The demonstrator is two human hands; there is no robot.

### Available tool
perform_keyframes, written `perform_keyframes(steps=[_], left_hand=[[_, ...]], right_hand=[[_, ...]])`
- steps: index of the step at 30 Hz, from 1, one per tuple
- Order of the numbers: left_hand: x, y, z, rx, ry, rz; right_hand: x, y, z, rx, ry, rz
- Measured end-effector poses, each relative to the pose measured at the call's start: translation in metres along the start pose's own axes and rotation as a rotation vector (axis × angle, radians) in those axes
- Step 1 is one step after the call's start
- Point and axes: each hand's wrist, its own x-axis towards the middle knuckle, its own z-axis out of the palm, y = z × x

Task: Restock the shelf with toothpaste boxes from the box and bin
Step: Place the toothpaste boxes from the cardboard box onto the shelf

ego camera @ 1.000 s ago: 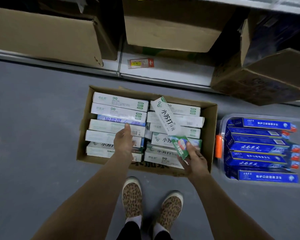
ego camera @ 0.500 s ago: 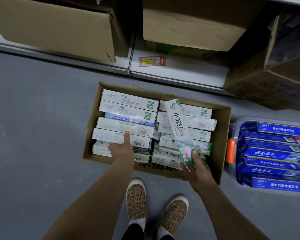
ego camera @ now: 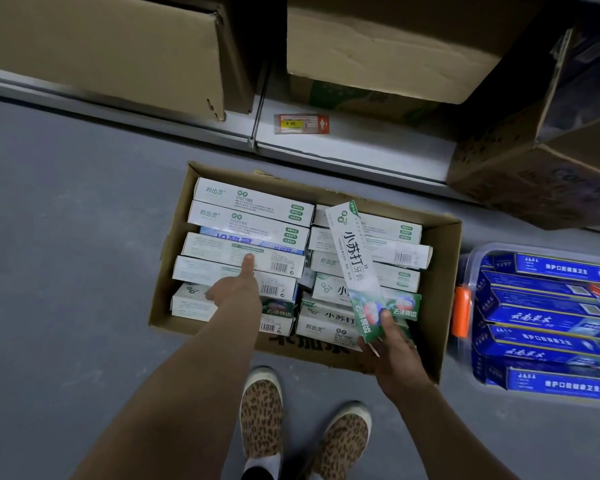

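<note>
An open cardboard box (ego camera: 445,282) on the grey floor holds several white and green toothpaste boxes lying flat in two columns. My right hand (ego camera: 394,351) grips the green lower end of one white toothpaste box (ego camera: 354,258), lifted at a slant over the right column. My left hand (ego camera: 238,289) is down in the left column, its thumb resting on a white toothpaste box (ego camera: 222,270); its fingers are hidden. A clear plastic bin (ego camera: 465,268) with an orange latch, full of blue toothpaste boxes (ego camera: 548,317), stands to the right.
The white bottom shelf (ego camera: 354,147) runs along the back with a price tag (ego camera: 300,124). Large brown cartons (ego camera: 111,46) sit on it, and another carton (ego camera: 534,178) overhangs at the right. My two leopard-print shoes (ego camera: 260,420) stand just before the cardboard box.
My right hand has raised the white box slightly and shifted right. My left hand has stayed in the left column. The camera has moved closer.
</note>
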Motion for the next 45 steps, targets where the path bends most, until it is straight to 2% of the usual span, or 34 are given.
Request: perform_keyframes(steps=[3,7,10,13,16,21,25,35,40,45], left_hand=[[-0.002,0.008,0.002,-0.022,0.083,-0.067],[-0.003,0.0,-0.002,-0.033,-0.006,-0.057],[0.0,-0.004,-0.007,0.013,0.025,-0.081],[-0.003,-0.009,-0.011,-0.098,-0.06,-0.073],[-0.022,-0.012,-0.021,-0.151,-0.023,-0.129],[-0.078,-0.02,-0.042,-0.322,-0.211,-0.088],[-0.14,-0.006,-0.067,-0.458,-0.305,-0.062],[-0.328,0.076,-0.135,-0.483,-0.506,0.103],[-0.433,0.126,-0.166,-0.528,-0.668,0.209],[-0.527,0.17,-0.194,-0.587,-0.857,0.379]], right_hand=[[0.001,0.001,-0.002,-0.044,-0.01,0.002],[-0.003,0.001,-0.003,-0.039,0.006,0.016],[-0.009,-0.001,0.0,0.013,0.001,0.015],[-0.014,-0.005,0.0,0.037,0.027,0.015],[-0.026,-0.012,0.0,0.063,0.089,0.007],[-0.069,-0.029,-0.003,0.104,0.141,-0.002],[-0.125,-0.056,-0.006,0.124,0.15,-0.005],[-0.295,-0.169,0.011,0.282,0.108,-0.152],[-0.387,-0.223,0.022,0.344,-0.022,-0.314],[-0.468,-0.278,0.032,0.398,-0.074,-0.502]])
